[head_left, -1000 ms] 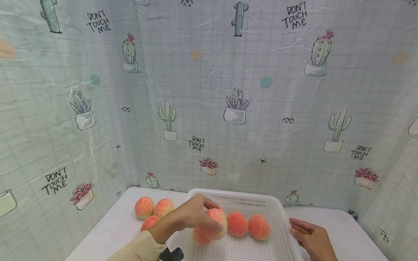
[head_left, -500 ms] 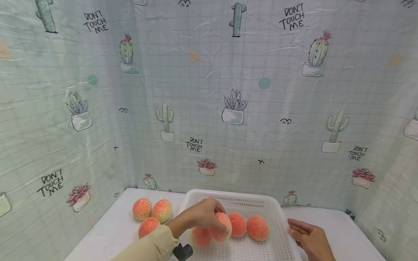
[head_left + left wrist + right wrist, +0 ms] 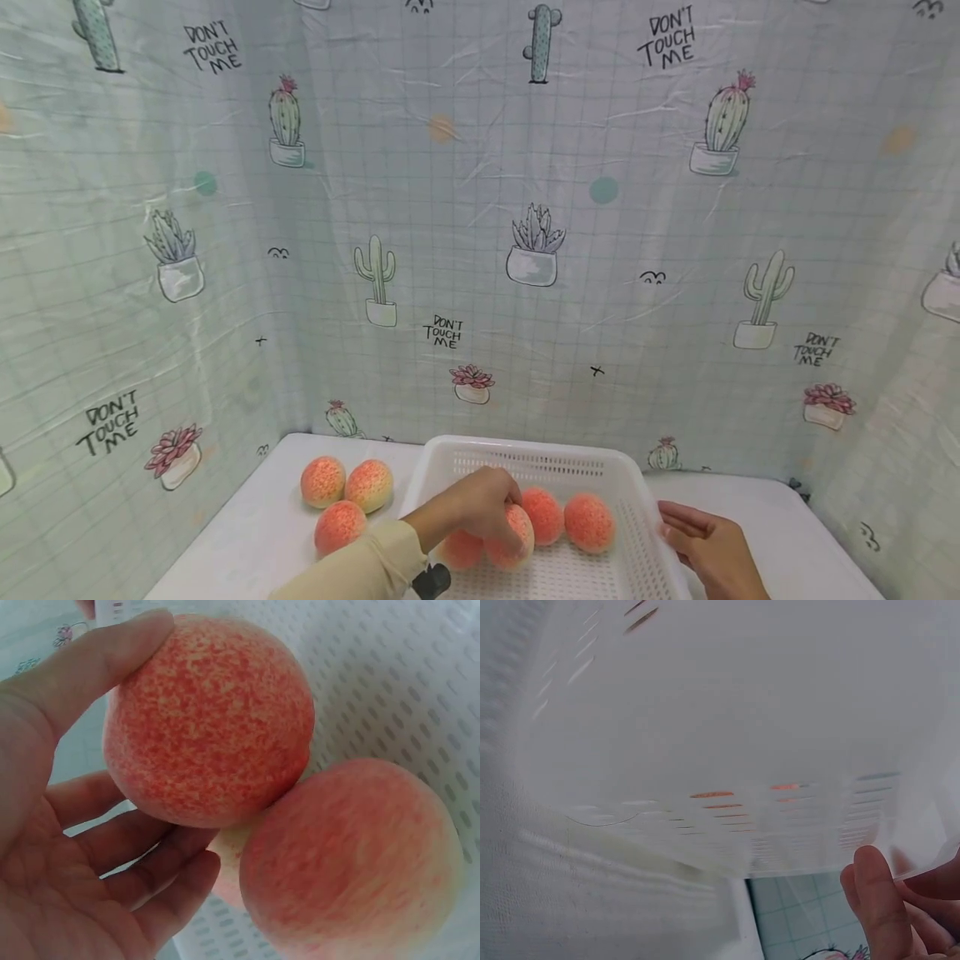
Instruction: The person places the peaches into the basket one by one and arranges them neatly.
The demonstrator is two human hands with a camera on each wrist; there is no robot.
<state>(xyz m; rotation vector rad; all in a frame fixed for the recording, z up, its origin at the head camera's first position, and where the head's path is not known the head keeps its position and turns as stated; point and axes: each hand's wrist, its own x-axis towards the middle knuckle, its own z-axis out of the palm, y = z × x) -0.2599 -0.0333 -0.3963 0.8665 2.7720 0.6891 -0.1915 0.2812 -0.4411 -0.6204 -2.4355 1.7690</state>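
My left hand (image 3: 483, 500) holds a peach (image 3: 517, 533) low inside the white plastic basket (image 3: 637, 517). In the left wrist view, the thumb lies on top of the held peach (image 3: 210, 720) and the other fingers curl beneath it. Another peach (image 3: 352, 859) sits right beside it there, with part of one more hidden behind. Two further peaches, one near the middle (image 3: 542, 517) and one to its right (image 3: 589, 523), lie in the basket. On the basket's right side, my right hand (image 3: 708, 546) pinches the rim; its thumb (image 3: 877, 892) presses the basket from outside.
Three peaches lie on the white table left of the basket: one at the back (image 3: 323, 482), one next to it (image 3: 369, 486) and one nearer (image 3: 340, 527). A cactus-print curtain (image 3: 480, 250) encloses the table (image 3: 232, 533) at the back and sides.
My left hand has moved slightly right and down with the peach, lowering it among the others in the basket. My right hand stays at the rim. The head view has shifted slightly.
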